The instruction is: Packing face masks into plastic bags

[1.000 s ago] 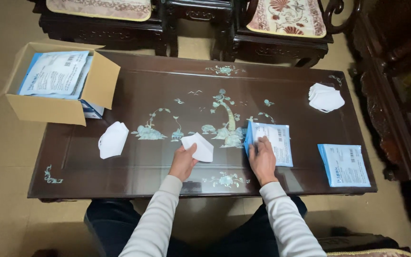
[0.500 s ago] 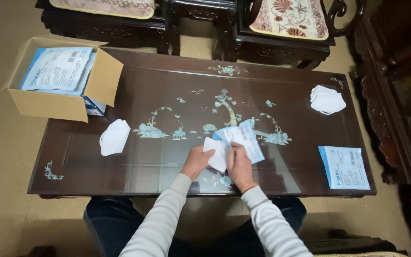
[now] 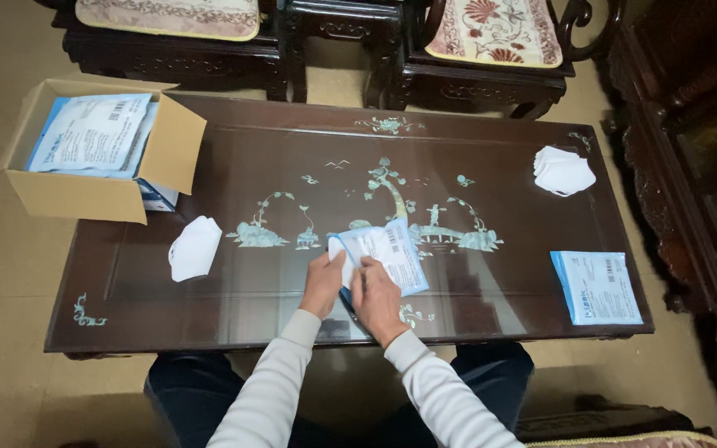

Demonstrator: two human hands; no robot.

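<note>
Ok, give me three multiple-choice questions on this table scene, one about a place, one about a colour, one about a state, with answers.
1. Where is the cardboard box?
A. the table's far left corner
B. the table's near right corner
C. on a chair

2. What colour is the single mask lying left of the hands?
A. black
B. white
C. red

3. How is the pouch at the middle of the table?
A. lying untouched
B. inside the box
C. held by both hands

Answers: 1 A, the box sits at the far left corner, flaps open. 2 B, it is plainly white against the dark wood. 3 C, the left hand and right hand both grip its near end.
</note>
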